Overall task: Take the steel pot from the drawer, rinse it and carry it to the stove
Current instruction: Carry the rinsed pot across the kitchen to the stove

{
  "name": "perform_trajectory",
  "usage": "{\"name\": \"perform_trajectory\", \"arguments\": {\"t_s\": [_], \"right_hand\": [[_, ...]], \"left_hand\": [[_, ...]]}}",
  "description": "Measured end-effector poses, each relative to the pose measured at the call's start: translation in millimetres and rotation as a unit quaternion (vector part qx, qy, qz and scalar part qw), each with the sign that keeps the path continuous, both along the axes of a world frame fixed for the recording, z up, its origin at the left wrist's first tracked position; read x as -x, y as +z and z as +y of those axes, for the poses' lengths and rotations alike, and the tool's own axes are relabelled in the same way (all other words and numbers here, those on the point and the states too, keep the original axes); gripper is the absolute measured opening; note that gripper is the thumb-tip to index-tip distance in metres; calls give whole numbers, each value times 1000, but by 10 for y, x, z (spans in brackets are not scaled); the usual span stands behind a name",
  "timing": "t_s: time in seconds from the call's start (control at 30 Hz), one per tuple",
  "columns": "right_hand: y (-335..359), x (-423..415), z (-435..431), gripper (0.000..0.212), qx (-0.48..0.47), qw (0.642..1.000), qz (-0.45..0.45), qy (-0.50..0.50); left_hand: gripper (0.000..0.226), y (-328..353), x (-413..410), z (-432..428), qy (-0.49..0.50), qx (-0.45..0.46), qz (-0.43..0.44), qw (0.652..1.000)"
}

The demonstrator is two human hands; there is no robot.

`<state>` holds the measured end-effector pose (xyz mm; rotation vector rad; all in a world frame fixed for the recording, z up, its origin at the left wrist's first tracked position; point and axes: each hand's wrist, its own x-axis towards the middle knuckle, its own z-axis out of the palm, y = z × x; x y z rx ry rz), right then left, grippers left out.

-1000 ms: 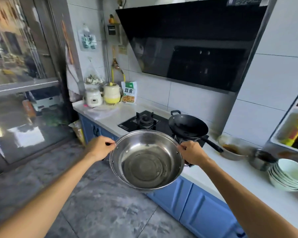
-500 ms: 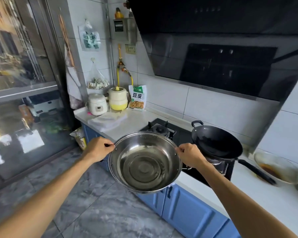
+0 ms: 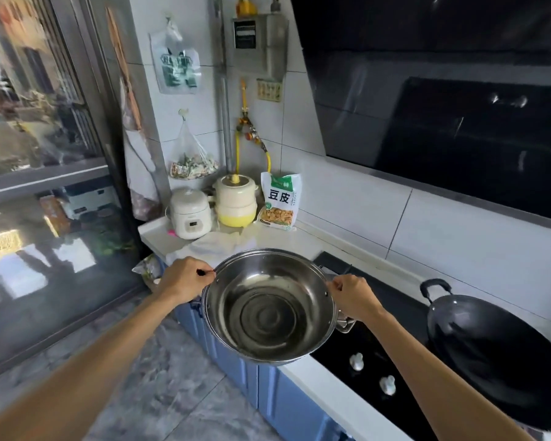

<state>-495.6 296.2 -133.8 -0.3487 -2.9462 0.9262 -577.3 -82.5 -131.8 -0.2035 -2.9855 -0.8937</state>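
I hold the wide, shiny steel pot point(image 3: 268, 308) level in the air, partly over the left end of the black glass stove point(image 3: 376, 374). My left hand point(image 3: 185, 280) grips its left handle and my right hand point(image 3: 353, 296) grips its right handle. The pot looks empty, with ring marks on its bottom. It covers the stove's left burner. Two white knobs point(image 3: 371, 374) show at the stove's front.
A black wok point(image 3: 497, 348) sits on the right burner. At the counter's far left stand a white rice cooker point(image 3: 190, 213), a cream and yellow pot point(image 3: 236, 200), a food packet point(image 3: 280, 202) and a white cloth point(image 3: 213, 245). Blue cabinets point(image 3: 268, 396) run below. A black hood point(image 3: 442, 100) hangs above.
I have stepped closer to the stove, and the pot has moved forward over its left end. The wok now lies to the right. Both hands keep their grip.
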Motion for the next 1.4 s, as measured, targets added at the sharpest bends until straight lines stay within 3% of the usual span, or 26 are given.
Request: {"name": "perform_trajectory", "arguments": {"t_s": [0.37,0.63,0.77,0.9,1.07,1.23,1.4], "right_hand": [[-697,1832,-294,41,-13,998,-29,-51],[-1552,2701,-361,42,-4,994,-44,-102],[-1965,2935,-349,42,-2,992,-60,-110],[-2304,3027,-363,41,-13,993,-61,-104],[-2541,3018,-386,40,-24,993,-54,-105],[-2697,3012,-385,39,-33,993,-36,-103],[-2735,2998,-394,37,-41,994,-18,-98]], "left_hand": [[13,-585,2201,-112,-38,16,-23,999],[19,-1387,3241,-68,-39,20,-45,998],[28,-1864,3482,-63,-32,26,-60,997],[23,-2141,3517,-46,-43,50,-51,997],[41,-2497,3579,-93,-37,57,-45,997],[19,-2542,3520,-8,-38,53,-34,997],[20,-2590,3518,-10,-52,66,-10,996]]}}
